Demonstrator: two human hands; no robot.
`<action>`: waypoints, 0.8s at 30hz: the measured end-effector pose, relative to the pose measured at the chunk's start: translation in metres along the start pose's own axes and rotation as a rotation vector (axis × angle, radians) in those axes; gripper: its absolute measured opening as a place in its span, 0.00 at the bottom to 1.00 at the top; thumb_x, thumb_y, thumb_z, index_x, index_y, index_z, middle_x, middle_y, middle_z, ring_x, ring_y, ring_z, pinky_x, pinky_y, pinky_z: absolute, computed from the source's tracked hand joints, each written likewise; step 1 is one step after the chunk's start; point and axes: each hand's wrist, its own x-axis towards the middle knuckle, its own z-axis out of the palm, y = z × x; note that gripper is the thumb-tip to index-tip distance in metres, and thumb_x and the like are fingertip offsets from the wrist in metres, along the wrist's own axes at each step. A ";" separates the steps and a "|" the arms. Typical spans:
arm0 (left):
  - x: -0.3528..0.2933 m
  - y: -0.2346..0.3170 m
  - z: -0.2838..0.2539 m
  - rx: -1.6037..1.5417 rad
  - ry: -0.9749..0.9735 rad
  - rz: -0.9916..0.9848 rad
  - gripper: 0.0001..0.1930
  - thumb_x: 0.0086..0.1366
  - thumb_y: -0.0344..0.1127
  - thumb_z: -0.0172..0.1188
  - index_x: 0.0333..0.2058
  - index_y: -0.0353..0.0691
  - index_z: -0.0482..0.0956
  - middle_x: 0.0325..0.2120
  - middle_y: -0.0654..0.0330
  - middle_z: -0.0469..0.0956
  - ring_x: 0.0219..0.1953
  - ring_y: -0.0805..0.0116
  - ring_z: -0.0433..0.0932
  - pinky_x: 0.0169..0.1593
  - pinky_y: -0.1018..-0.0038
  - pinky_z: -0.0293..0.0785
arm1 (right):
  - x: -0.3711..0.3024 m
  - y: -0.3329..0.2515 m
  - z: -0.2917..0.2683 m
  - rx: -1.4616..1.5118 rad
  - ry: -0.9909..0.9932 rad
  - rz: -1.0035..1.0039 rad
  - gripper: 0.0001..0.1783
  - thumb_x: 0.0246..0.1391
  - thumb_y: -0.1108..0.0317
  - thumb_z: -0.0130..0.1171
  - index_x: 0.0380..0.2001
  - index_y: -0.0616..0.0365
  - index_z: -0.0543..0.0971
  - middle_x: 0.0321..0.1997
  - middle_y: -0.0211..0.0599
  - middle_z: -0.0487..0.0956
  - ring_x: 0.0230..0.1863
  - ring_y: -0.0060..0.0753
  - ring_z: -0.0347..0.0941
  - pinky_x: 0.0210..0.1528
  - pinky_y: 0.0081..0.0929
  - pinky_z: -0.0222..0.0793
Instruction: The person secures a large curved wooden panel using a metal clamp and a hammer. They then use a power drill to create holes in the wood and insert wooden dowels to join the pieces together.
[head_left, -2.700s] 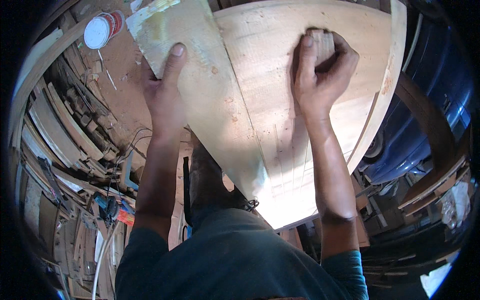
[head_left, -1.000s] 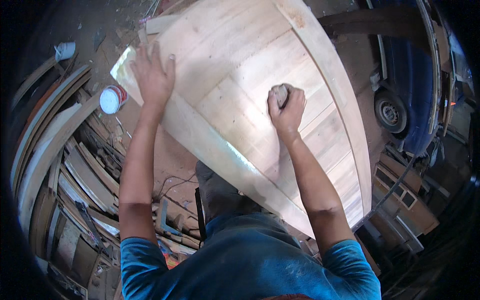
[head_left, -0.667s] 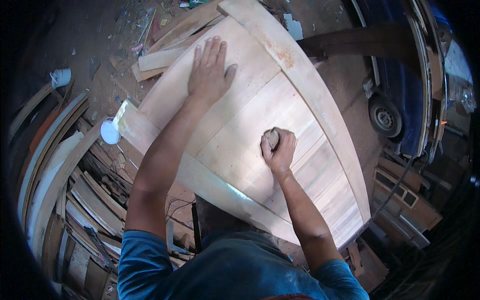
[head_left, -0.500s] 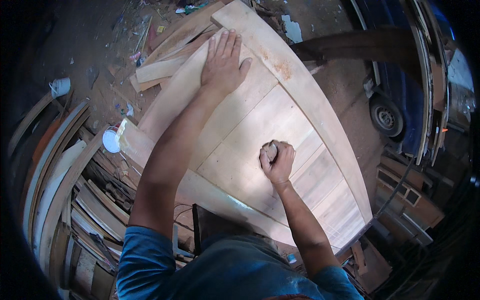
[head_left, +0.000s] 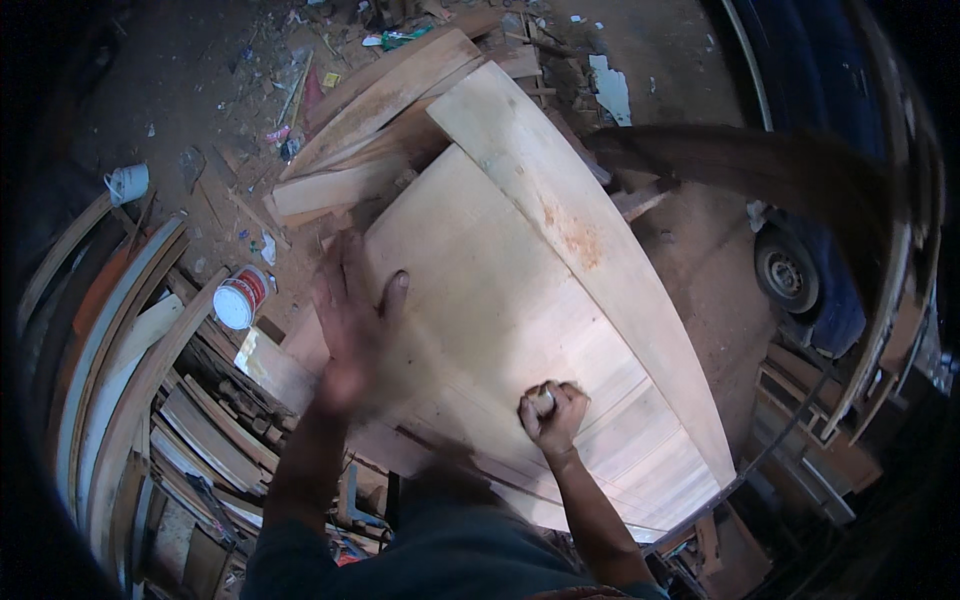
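Wooden panel is set in the centre, its near edge partly blocked by the person's body. A small block is gripped in the right hand's closed fingers over it; its left part is covered by the blurred left hand, fingers spread, contact unclear. Curved planks and a red-and-white bucket are seen left, boards piled far, a dark beam and blue vehicle right.

Open panel lies ahead of the right grip; the left grip obstructs ahead-left, a rail borders right.
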 end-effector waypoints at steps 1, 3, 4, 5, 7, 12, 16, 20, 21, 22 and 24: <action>0.002 -0.003 0.001 0.019 -0.015 -0.015 0.37 0.67 0.54 0.65 0.67 0.35 0.69 0.63 0.42 0.69 0.63 0.42 0.69 0.64 0.48 0.64 | 0.001 -0.001 0.000 0.047 -0.037 0.031 0.12 0.48 0.53 0.72 0.26 0.45 0.81 0.33 0.29 0.79 0.37 0.43 0.73 0.46 0.45 0.63; 0.004 -0.003 0.004 0.065 -0.052 -0.035 0.39 0.67 0.55 0.65 0.67 0.33 0.68 0.61 0.43 0.71 0.59 0.43 0.71 0.61 0.50 0.66 | 0.003 -0.002 0.000 0.007 0.058 -0.077 0.14 0.47 0.56 0.73 0.33 0.45 0.80 0.31 0.23 0.83 0.33 0.40 0.73 0.41 0.42 0.61; 0.004 -0.004 0.005 0.072 -0.067 -0.060 0.40 0.67 0.57 0.65 0.67 0.33 0.68 0.60 0.44 0.72 0.57 0.43 0.72 0.59 0.50 0.67 | 0.005 -0.002 0.001 -0.044 0.126 -0.126 0.17 0.46 0.56 0.74 0.37 0.46 0.79 0.30 0.22 0.83 0.32 0.38 0.72 0.41 0.42 0.61; 0.004 -0.004 0.006 0.079 -0.083 -0.071 0.40 0.66 0.58 0.64 0.67 0.34 0.68 0.58 0.44 0.73 0.55 0.43 0.73 0.58 0.51 0.68 | 0.006 -0.002 0.001 -0.070 0.151 -0.163 0.20 0.46 0.57 0.74 0.41 0.46 0.78 0.28 0.22 0.83 0.30 0.37 0.72 0.41 0.41 0.61; 0.003 -0.007 0.007 0.036 -0.145 -0.121 0.42 0.66 0.60 0.64 0.67 0.34 0.67 0.57 0.44 0.74 0.53 0.43 0.74 0.56 0.50 0.68 | 0.007 0.001 0.003 -0.134 0.190 -0.252 0.32 0.45 0.59 0.75 0.52 0.47 0.71 0.24 0.19 0.84 0.27 0.33 0.71 0.40 0.40 0.61; 0.000 -0.014 0.010 -0.009 -0.147 -0.100 0.44 0.66 0.65 0.62 0.68 0.36 0.66 0.58 0.44 0.74 0.56 0.41 0.75 0.57 0.47 0.68 | -0.003 0.014 0.006 -0.070 0.122 -0.222 0.30 0.43 0.56 0.77 0.47 0.46 0.73 0.26 0.15 0.84 0.27 0.33 0.71 0.39 0.38 0.59; -0.004 -0.011 0.009 0.075 -0.226 -0.185 0.45 0.65 0.67 0.61 0.68 0.37 0.67 0.60 0.44 0.73 0.60 0.41 0.73 0.60 0.46 0.66 | -0.016 0.023 0.009 -0.084 0.083 -0.114 0.29 0.43 0.52 0.77 0.47 0.43 0.75 0.26 0.13 0.85 0.30 0.32 0.69 0.43 0.39 0.56; -0.005 -0.012 0.007 0.102 -0.216 -0.177 0.44 0.64 0.68 0.62 0.67 0.38 0.68 0.62 0.45 0.71 0.62 0.44 0.71 0.63 0.46 0.63 | -0.019 0.023 0.007 -0.067 0.085 -0.137 0.24 0.43 0.53 0.77 0.42 0.42 0.77 0.26 0.13 0.84 0.31 0.31 0.65 0.45 0.39 0.55; -0.004 -0.012 0.007 0.094 -0.225 -0.168 0.44 0.64 0.68 0.62 0.67 0.38 0.69 0.62 0.45 0.71 0.62 0.44 0.70 0.63 0.47 0.63 | -0.018 0.021 0.005 -0.072 0.085 -0.128 0.22 0.43 0.54 0.77 0.40 0.41 0.78 0.26 0.13 0.84 0.31 0.31 0.65 0.45 0.39 0.55; -0.003 -0.013 0.007 0.061 -0.208 -0.162 0.44 0.64 0.68 0.62 0.66 0.38 0.69 0.62 0.45 0.71 0.62 0.44 0.71 0.63 0.46 0.63 | -0.017 0.019 0.004 -0.078 0.089 -0.116 0.21 0.42 0.55 0.78 0.38 0.40 0.79 0.26 0.12 0.84 0.31 0.31 0.66 0.45 0.38 0.55; -0.001 -0.013 0.007 0.001 -0.233 -0.187 0.43 0.65 0.68 0.62 0.65 0.38 0.71 0.61 0.45 0.72 0.61 0.44 0.71 0.62 0.46 0.64 | -0.013 0.016 0.000 -0.086 -0.018 -0.093 0.18 0.41 0.56 0.78 0.33 0.39 0.78 0.27 0.12 0.85 0.32 0.30 0.66 0.45 0.38 0.55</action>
